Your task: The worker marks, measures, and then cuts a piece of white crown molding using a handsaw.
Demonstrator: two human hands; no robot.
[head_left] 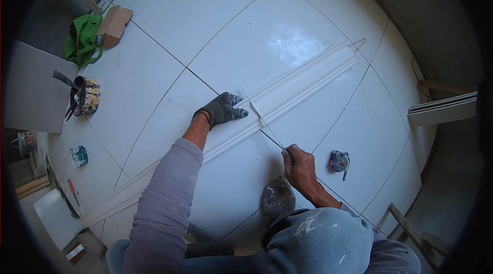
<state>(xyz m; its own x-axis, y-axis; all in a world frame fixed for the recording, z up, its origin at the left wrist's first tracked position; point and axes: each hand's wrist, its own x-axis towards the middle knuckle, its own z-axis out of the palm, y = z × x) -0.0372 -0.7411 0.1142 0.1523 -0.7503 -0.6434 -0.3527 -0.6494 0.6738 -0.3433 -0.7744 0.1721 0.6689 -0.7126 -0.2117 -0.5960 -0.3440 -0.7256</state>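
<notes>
A long white grooved moulding (pixel 303 78) lies diagonally across the tiled floor. My left hand (pixel 226 109), in a dark glove with pale smears, holds the moulding's far edge, its fingers and thumb closed down on it. Just right of that hand, a thin-bladed hand saw (pixel 263 120) crosses the moulding on a slant, its blade seen nearly edge-on. My bare right hand (pixel 301 167) is wrapped round the saw's handle, which the fingers mostly hide, on the near side of the moulding.
A blue tape measure (pixel 339 161) lies right of my right hand. At left stand a stained bucket (pixel 91 97) with tools and a small tub (pixel 78 156). A green bag (pixel 82 38) and cardboard piece (pixel 115 23) lie behind. Stacked panels (pixel 441 112) are at right.
</notes>
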